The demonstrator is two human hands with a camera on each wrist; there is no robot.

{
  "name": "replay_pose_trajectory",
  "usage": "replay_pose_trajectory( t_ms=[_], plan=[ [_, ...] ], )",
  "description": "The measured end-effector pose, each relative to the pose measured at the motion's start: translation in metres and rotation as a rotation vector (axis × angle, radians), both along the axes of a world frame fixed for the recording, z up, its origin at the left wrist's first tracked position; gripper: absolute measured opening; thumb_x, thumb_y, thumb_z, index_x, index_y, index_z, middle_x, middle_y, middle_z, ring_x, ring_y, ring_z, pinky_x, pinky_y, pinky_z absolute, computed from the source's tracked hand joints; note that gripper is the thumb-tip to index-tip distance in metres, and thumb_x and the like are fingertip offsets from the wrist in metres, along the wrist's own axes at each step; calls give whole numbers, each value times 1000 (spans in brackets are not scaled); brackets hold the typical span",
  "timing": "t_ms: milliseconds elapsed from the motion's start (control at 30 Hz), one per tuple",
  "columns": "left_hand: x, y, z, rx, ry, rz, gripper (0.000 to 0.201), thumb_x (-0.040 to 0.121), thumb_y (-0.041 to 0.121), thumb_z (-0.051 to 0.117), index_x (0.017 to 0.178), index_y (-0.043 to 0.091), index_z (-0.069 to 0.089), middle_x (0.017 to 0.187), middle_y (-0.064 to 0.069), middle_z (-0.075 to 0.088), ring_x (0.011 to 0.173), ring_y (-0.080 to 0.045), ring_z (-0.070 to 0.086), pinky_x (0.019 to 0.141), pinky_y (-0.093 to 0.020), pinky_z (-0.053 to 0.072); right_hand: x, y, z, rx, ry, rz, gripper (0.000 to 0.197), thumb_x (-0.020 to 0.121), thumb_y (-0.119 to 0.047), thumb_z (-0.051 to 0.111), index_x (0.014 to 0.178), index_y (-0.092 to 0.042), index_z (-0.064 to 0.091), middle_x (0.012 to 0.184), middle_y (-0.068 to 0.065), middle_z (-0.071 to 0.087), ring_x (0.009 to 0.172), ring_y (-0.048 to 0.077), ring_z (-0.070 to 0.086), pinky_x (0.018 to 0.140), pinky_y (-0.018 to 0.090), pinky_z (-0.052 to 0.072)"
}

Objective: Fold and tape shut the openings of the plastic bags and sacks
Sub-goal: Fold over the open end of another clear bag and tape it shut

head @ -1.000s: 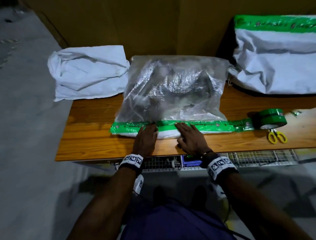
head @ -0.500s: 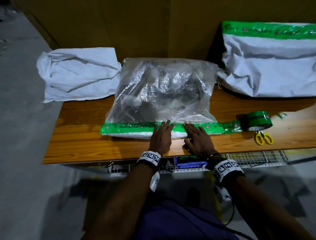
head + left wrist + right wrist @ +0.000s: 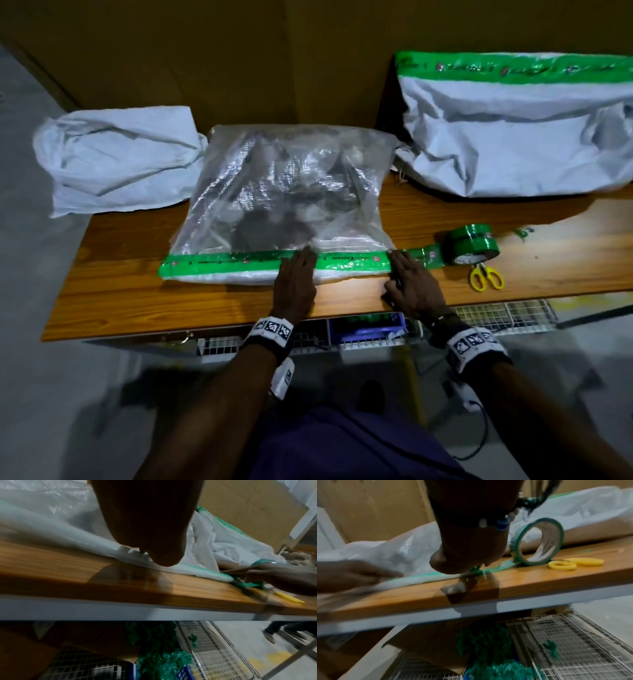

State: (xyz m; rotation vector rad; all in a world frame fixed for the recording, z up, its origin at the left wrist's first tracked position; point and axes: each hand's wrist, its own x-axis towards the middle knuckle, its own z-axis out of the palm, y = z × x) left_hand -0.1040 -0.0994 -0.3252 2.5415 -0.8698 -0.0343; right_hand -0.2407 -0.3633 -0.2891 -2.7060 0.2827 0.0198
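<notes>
- Clear bag (image 3: 287, 192) lies mid-desk (image 3: 137, 294), its folded mouth along the near edge under a green tape strip (image 3: 222, 265).
- Left hand (image 3: 294, 284) lies flat, fingers straight, pressing the strip at its middle.
- Right hand (image 3: 412, 287) rests at the bag's right corner, fingers extended over the tape end; not clenched.
- Risk: strip is uncut and runs on to the roll (image 3: 474, 245); lifting or turning the bag would likely drag the roll and peel the end.
- Risk: the film looks crinkly, so uneven pressing may trap wrinkles and leave gaps in the seal.
- Risk: tape near the right corner looks bunched and may stick to itself.
- Count: one clear bag, two white sacks.
- Right sack (image 3: 513, 137) is taped green on top; left sack (image 3: 116, 161) shows no tape.
- One roll visible, possibly two stacked; one pair of yellow scissors (image 3: 486, 277) just beside it.
</notes>
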Motion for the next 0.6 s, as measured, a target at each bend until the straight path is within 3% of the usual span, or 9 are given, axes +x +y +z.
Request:
replay_pose_trajectory(
  t_ms=[67, 133, 267, 367, 400, 467, 533, 600],
  plan=[
    [-11, -32, 5, -77, -29, -117, 69, 77, -6, 53, 144, 6, 59, 153, -19, 53, 141, -38, 50, 116, -57, 40, -3, 3, -10, 70, -8, -32, 84, 90, -49, 33, 160, -3, 36, 165, 19, 37, 154, 36, 31, 123, 46, 30],
    [-23, -70, 12, -48, -10, -267, 60, 85, 1, 57, 145, 5, 57, 151, -19, 55, 138, -39, 52, 112, -57, 43, -5, 2, -18, 117, -26, -32, 84, 92, -49, 34, 160, -1, 34, 165, 22, 35, 155, 39, 30, 126, 46, 25],
    [-39, -97, 4, 89, 11, -264, 54, 107, 24, 47, 160, 17, 37, 170, -4, 29, 157, -27, 27, 126, -52, 24, -6, -8, -26, 155, -66, 24, 80, 97, -50, 36, 160, -1, 35, 165, 21, 36, 152, 40, 34, 122, 53, 31],
    [-34, -88, -6, 126, 30, -264, 58, 110, 31, 43, 164, 23, 27, 174, 4, 18, 160, -18, 16, 127, -47, 14, -13, -19, -30, 201, -83, 129, 83, 103, -68, 20, 165, -13, 28, 173, 8, 23, 158, 35, 23, 122, 50, 26],
    [-32, -88, -6, 129, 35, -262, 58, 109, 33, 43, 164, 24, 28, 173, 4, 19, 160, -17, 17, 128, -47, 15, -15, -22, -28, 220, -89, 156, 77, 105, -63, 25, 166, -16, 26, 174, 5, 19, 160, 34, 18, 123, 49, 24],
    [-32, -91, -2, 147, 56, -238, 59, 108, 38, 41, 164, 25, 30, 172, 3, 24, 159, -17, 20, 128, -48, 17, -18, -30, -17, 266, -146, 180, 66, 104, -32, 50, 165, -17, 29, 175, 1, 16, 158, 30, 23, 122, 43, 30],
    [-36, -96, 3, 157, 63, -194, 59, 106, 41, 42, 161, 22, 36, 169, 0, 31, 157, -20, 26, 128, -48, 18, -18, -44, 1, 268, -202, 140, 74, 95, -9, 63, 163, -19, 35, 173, -1, 22, 141, 27, 47, 104, 30, 43],
    [-43, -105, 15, 155, 20, -155, 57, 104, 42, 45, 155, 17, 47, 162, -7, 44, 151, -26, 38, 124, -49, 24, -19, -66, 24, 247, -239, 125, 80, 88, -2, 68, 160, -23, 40, 171, -3, 28, 126, 21, 56, 91, 23, 43]
  ],
)
